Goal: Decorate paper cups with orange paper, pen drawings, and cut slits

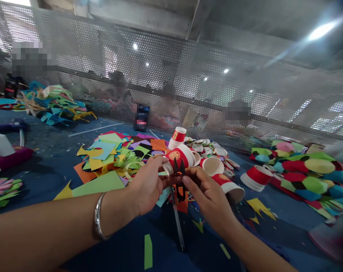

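My left hand (150,185), with a silver bangle at the wrist, is closed around the narrow end of a red and white paper cup (185,154), which is tilted sideways. My right hand (207,190) grips a small pair of black scissors (181,192). Their blades point up and stand apart in front of the cup. Just below the hands, a clear thin stick (177,223), perhaps a pen or glue stick, lies on the blue table (109,251). More red and white cups lie behind and right of my hands, among them a tipped one (213,166).
Coloured paper scraps (103,181) are heaped beyond my left hand. Another scrap pile (55,104) lies far left, near a white and purple object (1,151). Stacked cups (256,177) and multicoloured paper pieces (310,166) are at right. A perforated metal screen (188,68) stands behind.
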The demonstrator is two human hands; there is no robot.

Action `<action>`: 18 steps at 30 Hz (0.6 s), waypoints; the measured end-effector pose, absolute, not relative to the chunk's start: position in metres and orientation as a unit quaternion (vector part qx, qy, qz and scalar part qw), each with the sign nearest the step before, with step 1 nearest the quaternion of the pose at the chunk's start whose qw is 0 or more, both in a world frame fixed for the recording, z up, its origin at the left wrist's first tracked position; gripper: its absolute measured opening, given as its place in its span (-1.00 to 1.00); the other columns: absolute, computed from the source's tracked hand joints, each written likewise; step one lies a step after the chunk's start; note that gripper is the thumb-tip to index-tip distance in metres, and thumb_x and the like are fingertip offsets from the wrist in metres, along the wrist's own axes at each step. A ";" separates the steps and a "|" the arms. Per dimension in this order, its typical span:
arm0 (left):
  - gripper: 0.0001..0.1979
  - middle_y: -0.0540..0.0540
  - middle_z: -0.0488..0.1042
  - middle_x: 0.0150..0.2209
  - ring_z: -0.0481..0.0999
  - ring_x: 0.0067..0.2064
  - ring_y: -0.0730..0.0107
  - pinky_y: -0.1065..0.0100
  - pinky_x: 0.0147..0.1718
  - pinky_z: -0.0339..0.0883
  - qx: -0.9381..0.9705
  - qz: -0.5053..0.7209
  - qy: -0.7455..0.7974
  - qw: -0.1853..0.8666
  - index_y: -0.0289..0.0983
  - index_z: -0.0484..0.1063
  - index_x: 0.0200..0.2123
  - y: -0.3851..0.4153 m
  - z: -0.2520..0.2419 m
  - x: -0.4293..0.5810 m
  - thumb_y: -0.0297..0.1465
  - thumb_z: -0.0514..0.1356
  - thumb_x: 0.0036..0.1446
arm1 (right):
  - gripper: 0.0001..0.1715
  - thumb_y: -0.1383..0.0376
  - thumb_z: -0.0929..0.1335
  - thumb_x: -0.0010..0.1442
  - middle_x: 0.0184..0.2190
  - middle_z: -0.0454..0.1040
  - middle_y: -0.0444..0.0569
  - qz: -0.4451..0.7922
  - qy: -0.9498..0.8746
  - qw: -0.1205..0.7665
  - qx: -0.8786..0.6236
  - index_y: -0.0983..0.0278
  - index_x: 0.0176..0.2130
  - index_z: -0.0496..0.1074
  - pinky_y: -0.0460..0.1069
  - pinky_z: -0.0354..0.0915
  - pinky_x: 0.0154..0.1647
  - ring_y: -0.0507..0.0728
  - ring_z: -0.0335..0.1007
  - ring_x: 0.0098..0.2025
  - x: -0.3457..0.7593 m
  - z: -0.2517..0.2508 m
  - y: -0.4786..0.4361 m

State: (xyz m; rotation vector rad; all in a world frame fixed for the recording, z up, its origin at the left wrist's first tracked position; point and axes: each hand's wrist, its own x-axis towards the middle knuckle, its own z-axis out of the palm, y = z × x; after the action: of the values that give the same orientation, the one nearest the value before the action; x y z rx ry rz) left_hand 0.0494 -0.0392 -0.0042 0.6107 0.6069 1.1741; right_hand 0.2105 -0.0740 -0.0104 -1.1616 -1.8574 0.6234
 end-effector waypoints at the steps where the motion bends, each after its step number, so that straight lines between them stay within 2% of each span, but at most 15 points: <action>1: -0.87 -0.11 0.46 -0.37 0.46 -0.35 0.39 0.27 -0.23 0.48 0.277 0.533 0.277 0.750 -0.27 0.43 -0.34 -0.039 -0.004 0.049 -0.41 0.10 0.17 | -0.82 0.16 0.23 0.39 -0.27 0.41 -0.10 0.260 -0.737 0.420 -0.461 0.19 -0.15 0.32 -0.04 0.29 -0.22 0.09 0.34 -0.25 0.210 -0.010 -0.074; 6: -0.91 -0.10 0.47 -0.35 0.47 -0.36 0.40 0.30 -0.26 0.49 0.273 0.532 0.258 0.759 -0.28 0.41 -0.27 -0.042 -0.003 0.051 -0.41 0.14 0.16 | -0.79 0.12 0.21 0.40 -0.36 0.37 -0.14 0.288 -0.707 0.438 -0.475 0.19 -0.20 0.28 -0.06 0.27 -0.31 0.07 0.30 -0.34 0.207 -0.011 -0.075; 11: -0.86 -0.11 0.49 -0.25 0.51 -0.37 0.41 0.31 -0.27 0.48 0.295 0.520 0.251 0.761 -0.29 0.37 -0.17 -0.049 -0.002 0.052 -0.42 0.16 0.17 | -0.74 0.06 0.22 0.39 -0.46 0.27 -0.21 0.378 -0.656 0.475 -0.449 0.18 -0.24 0.26 -0.11 0.17 -0.49 0.01 0.17 -0.48 0.204 -0.016 -0.078; 14: -0.79 -0.09 0.51 -0.22 0.53 -0.32 0.41 0.30 -0.21 0.48 0.323 0.538 0.239 0.741 -0.23 0.34 -0.11 -0.046 -0.006 0.051 -0.42 0.19 0.16 | -0.72 0.04 0.24 0.38 -0.48 0.23 -0.22 0.422 -0.612 0.499 -0.446 0.17 -0.24 0.28 -0.13 0.09 -0.54 -0.01 0.09 -0.51 0.203 -0.020 -0.079; 18: -0.68 -0.03 0.53 -0.24 0.56 -0.25 0.36 0.26 -0.13 0.45 0.359 0.572 0.238 0.698 -0.13 0.29 -0.04 -0.036 -0.011 0.046 -0.37 0.24 0.13 | -0.73 0.03 0.28 0.35 -0.49 0.20 -0.21 0.461 -0.555 0.542 -0.431 0.17 -0.22 0.31 -0.15 0.06 -0.54 -0.01 0.07 -0.49 0.205 -0.024 -0.078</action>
State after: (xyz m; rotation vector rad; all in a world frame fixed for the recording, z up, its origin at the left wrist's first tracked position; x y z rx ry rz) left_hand 0.0458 -0.0360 -0.0114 0.8009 0.5296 1.2748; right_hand 0.2046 -0.0785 -0.0243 -1.0233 -1.3179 1.0953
